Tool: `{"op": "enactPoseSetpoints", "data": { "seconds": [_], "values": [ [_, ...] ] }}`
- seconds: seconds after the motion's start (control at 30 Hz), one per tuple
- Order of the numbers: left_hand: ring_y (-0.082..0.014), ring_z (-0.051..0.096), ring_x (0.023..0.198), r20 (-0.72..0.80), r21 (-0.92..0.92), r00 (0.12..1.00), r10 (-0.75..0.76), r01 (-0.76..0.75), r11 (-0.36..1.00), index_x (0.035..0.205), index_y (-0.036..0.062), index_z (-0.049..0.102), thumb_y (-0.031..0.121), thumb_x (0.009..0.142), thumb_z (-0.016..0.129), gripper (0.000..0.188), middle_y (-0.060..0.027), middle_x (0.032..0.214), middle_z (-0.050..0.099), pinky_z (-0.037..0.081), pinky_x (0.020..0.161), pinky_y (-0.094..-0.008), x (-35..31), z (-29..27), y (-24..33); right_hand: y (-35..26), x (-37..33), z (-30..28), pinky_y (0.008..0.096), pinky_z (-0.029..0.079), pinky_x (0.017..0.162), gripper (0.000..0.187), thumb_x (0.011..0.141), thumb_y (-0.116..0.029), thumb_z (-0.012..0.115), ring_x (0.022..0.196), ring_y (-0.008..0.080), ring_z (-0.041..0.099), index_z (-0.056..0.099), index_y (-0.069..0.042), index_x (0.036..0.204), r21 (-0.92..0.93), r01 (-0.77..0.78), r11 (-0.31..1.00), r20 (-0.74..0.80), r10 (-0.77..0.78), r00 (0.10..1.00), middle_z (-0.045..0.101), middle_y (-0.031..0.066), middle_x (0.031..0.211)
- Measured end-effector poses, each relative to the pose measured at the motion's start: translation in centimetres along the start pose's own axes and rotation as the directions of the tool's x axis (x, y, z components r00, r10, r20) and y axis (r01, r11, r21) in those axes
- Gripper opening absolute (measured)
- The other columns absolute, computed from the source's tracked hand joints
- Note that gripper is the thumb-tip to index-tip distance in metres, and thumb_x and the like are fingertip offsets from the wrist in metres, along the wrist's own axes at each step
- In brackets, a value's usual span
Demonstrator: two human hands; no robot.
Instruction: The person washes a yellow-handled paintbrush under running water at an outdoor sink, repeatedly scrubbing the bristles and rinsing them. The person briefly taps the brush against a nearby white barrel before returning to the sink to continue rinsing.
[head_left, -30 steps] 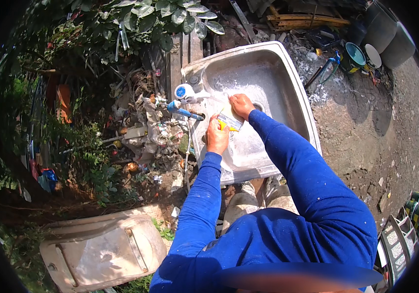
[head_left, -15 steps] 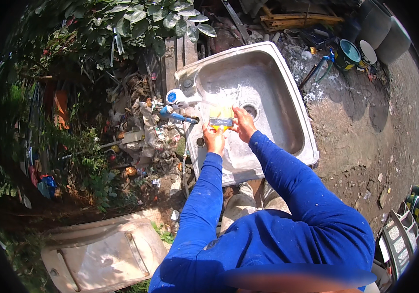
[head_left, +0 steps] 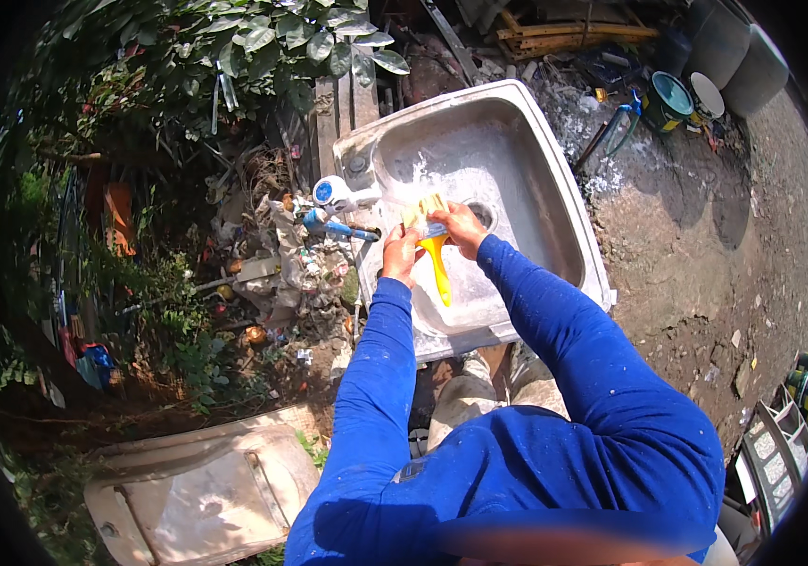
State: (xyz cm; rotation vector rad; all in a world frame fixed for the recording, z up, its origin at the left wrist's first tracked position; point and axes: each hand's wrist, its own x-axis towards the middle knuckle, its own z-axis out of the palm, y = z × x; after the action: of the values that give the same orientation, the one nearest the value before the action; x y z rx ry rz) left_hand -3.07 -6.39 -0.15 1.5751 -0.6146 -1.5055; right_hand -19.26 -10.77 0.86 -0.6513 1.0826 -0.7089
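Your right hand (head_left: pixel 461 229) pinches the paintbrush (head_left: pixel 430 238) at its ferrule while your left hand (head_left: pixel 398 255) presses the bristles; the yellow handle now hangs toward you (it lay level a moment ago), over the steel sink (head_left: pixel 555 170) beside the tap (head_left: pixel 333 192).

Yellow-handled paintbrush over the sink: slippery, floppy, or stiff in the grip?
The paintbrush handle looks like rigid plastic, so probably stiff; the bristles likely flex. Held under the tap over the sink, it's probably wet and slippery, hence both hands: left hand, right hand.
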Motion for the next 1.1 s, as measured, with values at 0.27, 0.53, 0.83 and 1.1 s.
{"op": "enactPoseSetpoints", "data": {
  "seconds": [0.27, 0.53, 0.83, 1.1],
  "values": [
    [-0.0219, 0.068, 0.095, 0.125, -0.310, 0.991, 0.040, 0.001, 0.951, 0.123, 0.0032, 0.061, 0.011, 0.097, 0.060, 0.027, -0.0087, 0.107, 0.069, 0.055, 0.086, -0.0361, 4.3, 0.8, -0.8, 0.0, 0.0, 0.0, 0.0333, 0.055, 0.075, 0.024, 0.093, -0.019, 0.063, 0.084, 0.0186, 0.068, 0.062, -0.004, 0.111, 0.056, 0.054, 0.997, -0.009, -0.053, 0.999, 0.068, 0.0077, 0.096],
    [-0.0220, 0.069, 0.093, 0.036, -0.406, 0.999, 0.025, -0.008, 0.914, 0.121, 0.0059, 0.061, 0.007, 0.095, 0.056, 0.027, -0.0082, 0.107, 0.068, 0.057, 0.079, -0.0374, 2.8, 2.8, -0.6, 1.8, 1.8, -0.9, 0.0329, 0.053, 0.075, 0.031, 0.088, -0.017, 0.068, 0.085, 0.0215, 0.068, 0.063, 0.002, 0.112, -0.165, 0.230, 0.959, -0.158, -0.256, 0.954, 0.070, 0.0116, 0.098],
    [-0.0184, 0.070, 0.091, -0.034, -0.354, 0.999, 0.002, -0.014, 0.935, 0.118, 0.0102, 0.062, 0.008, 0.096, 0.060, 0.022, -0.0041, 0.105, 0.070, 0.058, 0.076, -0.0348, 1.9, 0.9, -1.1, 1.8, 2.3, 1.4, 0.0429, 0.053, 0.088, 0.047, 0.079, -0.032, 0.070, 0.099, 0.0401, 0.068, 0.065, 0.003, 0.109, -0.642, 0.192, 0.742, -0.143, -0.363, 0.921, 0.070, 0.0276, 0.104],
    [-0.0172, 0.070, 0.088, -0.071, -0.346, 0.996, 0.047, -0.069, 0.936, 0.116, 0.0106, 0.063, 0.006, 0.095, 0.060, 0.022, -0.0037, 0.103, 0.071, 0.057, 0.074, -0.0316, 2.4, 0.6, -1.7, 1.2, 2.7, 2.1, 0.0406, 0.053, 0.088, 0.048, 0.081, -0.027, 0.071, 0.100, 0.0370, 0.069, 0.063, 0.006, 0.115, -0.707, 0.197, 0.679, -0.117, -0.388, 0.914, 0.069, 0.0276, 0.105]
  ]
}}
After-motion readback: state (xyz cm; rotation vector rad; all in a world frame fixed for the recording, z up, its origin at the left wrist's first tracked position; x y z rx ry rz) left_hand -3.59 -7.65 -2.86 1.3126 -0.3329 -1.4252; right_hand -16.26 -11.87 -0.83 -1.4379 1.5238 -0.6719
